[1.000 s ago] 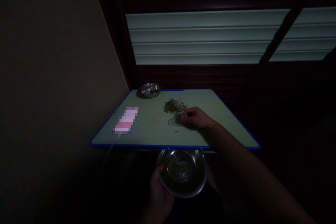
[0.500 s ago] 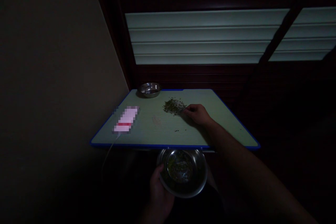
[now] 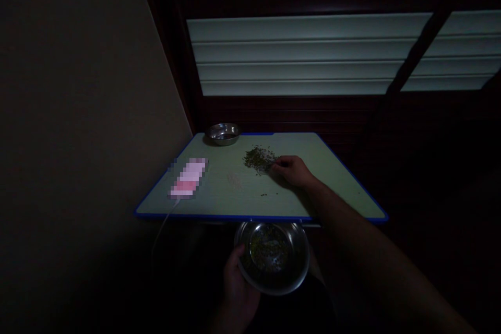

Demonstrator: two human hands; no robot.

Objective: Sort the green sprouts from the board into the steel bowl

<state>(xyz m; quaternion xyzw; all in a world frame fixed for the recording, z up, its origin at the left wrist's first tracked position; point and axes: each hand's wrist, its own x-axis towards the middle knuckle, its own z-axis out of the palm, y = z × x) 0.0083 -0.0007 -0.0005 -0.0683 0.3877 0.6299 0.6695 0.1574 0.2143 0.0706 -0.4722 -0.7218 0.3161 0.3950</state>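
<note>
My left hand (image 3: 240, 287) grips a metal bowl (image 3: 301, 276) just below the table's front edge, thumb over the rim. Small greenish beans (image 3: 268, 245), similar to mung beans, lie in the bottom of that bowl. On the light green tabletop is a loose pile of the same beans (image 3: 256, 158). The fingertips of my right hand (image 3: 293, 169) are pinched together at the pile's right edge; what is between them is too small and dark to make out.
A smaller metal bowl (image 3: 223, 134) stands at the table's back left. A pixelated, lit phone-like device (image 3: 190, 177) with a cable (image 3: 162, 227) lies on the left. Several stray beans (image 3: 263, 195) are near the front. The blue-edged table (image 3: 332, 193) stands before slatted panels (image 3: 297, 55).
The red area on the lit device's screen looks larger and paler. Both hands, the bowl and the bean pile stay almost where they were.
</note>
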